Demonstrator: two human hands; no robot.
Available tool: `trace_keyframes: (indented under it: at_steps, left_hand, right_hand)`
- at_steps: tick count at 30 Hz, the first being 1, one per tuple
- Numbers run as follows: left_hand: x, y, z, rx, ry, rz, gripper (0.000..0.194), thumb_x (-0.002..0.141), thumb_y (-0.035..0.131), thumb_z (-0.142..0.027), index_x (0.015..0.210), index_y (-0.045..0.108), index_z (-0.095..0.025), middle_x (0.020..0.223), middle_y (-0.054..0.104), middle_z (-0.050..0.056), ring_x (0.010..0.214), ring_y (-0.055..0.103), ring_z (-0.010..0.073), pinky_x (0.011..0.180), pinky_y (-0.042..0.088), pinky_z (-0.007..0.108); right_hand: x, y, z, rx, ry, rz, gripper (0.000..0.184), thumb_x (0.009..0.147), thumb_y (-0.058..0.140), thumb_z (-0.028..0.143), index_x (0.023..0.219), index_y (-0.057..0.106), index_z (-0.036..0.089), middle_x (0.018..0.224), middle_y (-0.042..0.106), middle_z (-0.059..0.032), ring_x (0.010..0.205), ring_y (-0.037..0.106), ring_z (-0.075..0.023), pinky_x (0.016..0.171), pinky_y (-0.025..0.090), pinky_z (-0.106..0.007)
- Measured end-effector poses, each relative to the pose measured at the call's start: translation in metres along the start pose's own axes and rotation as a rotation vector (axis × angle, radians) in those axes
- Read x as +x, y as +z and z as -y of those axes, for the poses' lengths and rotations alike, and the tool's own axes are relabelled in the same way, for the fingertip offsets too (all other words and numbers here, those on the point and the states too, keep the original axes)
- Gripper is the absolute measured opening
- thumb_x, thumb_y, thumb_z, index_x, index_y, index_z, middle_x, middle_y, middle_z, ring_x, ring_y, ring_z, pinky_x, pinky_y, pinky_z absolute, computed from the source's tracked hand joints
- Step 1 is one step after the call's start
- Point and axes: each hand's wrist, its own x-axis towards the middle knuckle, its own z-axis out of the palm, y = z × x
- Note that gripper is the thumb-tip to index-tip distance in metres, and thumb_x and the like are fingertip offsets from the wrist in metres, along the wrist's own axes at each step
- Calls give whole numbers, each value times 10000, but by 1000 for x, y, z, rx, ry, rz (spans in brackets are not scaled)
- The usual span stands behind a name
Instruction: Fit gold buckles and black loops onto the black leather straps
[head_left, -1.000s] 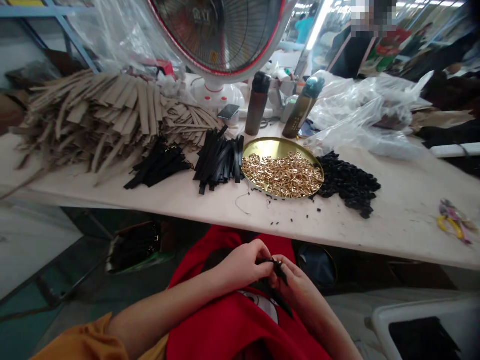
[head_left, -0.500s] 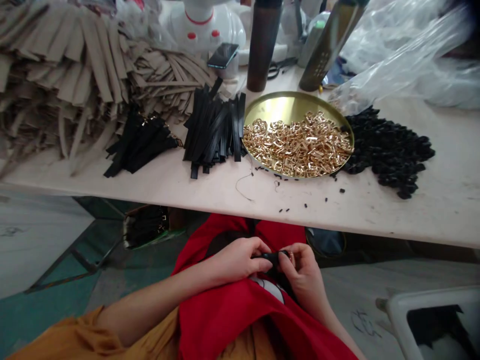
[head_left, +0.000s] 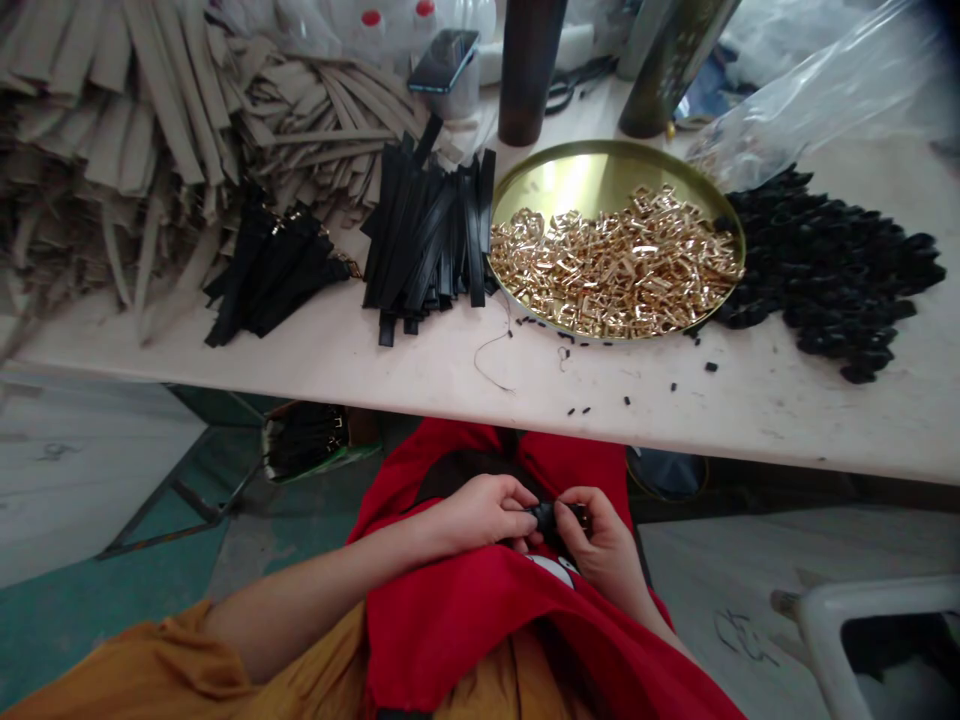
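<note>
Above my lap, my left hand (head_left: 499, 512) and my right hand (head_left: 596, 530) are close together, fingers closed on one small black strap (head_left: 545, 515). The left fingers pinch its left part, the right thumb and fingers its right end. A bit of gold metal shows at the right fingers, mostly hidden. On the table ahead are a round gold tray (head_left: 559, 165) with a heap of gold buckles (head_left: 615, 270), a stack of black straps (head_left: 427, 235), a smaller bundle of black straps with gold fittings (head_left: 277, 270), and a pile of small black loops (head_left: 832, 270).
Grey-beige strips (head_left: 150, 120) are heaped at the table's left. Behind stand a phone (head_left: 444, 62), dark bottles (head_left: 531, 75), scissors (head_left: 562, 92) and plastic bags (head_left: 825, 95). Below the table edge are a box of black straps (head_left: 306, 440) and a white stool (head_left: 817, 620).
The view has tipped downward and shifted a little, so the table things sit differently in frame. Both hands keep hold of the black strap, with fingers slightly shifted.
</note>
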Motion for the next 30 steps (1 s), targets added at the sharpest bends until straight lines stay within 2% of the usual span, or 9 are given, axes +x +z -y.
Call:
trace_keyframes:
  at_steps: [6, 13, 18, 22, 27, 30]
  left_hand:
    - [2, 10, 20, -8, 22, -43, 204, 669, 571, -172, 853, 514, -106, 652, 624, 15, 538, 561, 93, 575, 435, 233]
    - [-8, 13, 32, 276, 171, -27, 215, 701, 546, -212, 895, 564, -120, 756, 647, 27, 670, 584, 125, 618, 444, 229]
    - [-13, 14, 29, 405, 234, -42, 206, 725, 508, -200, 911, 572, -138, 777, 648, 14, 683, 578, 117, 631, 443, 215]
    - [-14, 16, 32, 415, 236, -49, 209, 731, 509, -212, 915, 573, -134, 781, 653, 19, 688, 582, 117, 634, 446, 212]
    - [-14, 18, 36, 429, 229, -54, 221, 727, 500, -195, 924, 581, -135, 823, 662, 22, 732, 588, 125, 668, 447, 218]
    - [-15, 18, 33, 499, 237, -45, 211, 726, 495, -188, 902, 601, -145, 824, 661, 15, 743, 581, 128, 673, 438, 213]
  right_hand:
    - [-7, -9, -15, -7, -91, 207, 156, 738, 542, 359, 747, 566, 205, 603, 547, 10, 486, 443, -113, 450, 341, -232]
    - [-12, -17, -20, 164, -51, 400, 165, 700, 586, 364, 708, 577, 199, 535, 500, 44, 444, 382, -82, 421, 300, -209]
    - [-13, -14, -21, 191, -4, 369, 162, 688, 594, 355, 713, 572, 197, 522, 481, 53, 432, 379, -78, 408, 292, -203]
    - [-14, -13, -22, 186, -5, 365, 150, 682, 593, 351, 703, 584, 202, 510, 484, 52, 434, 391, -84, 404, 295, -203]
    - [-13, -17, -17, 115, -112, 450, 113, 695, 576, 303, 669, 598, 195, 568, 543, 33, 488, 431, -94, 451, 334, -208]
    - [-11, -19, -11, 86, -121, 522, 102, 712, 561, 278, 668, 587, 189, 572, 537, 36, 501, 430, -91, 466, 333, -203]
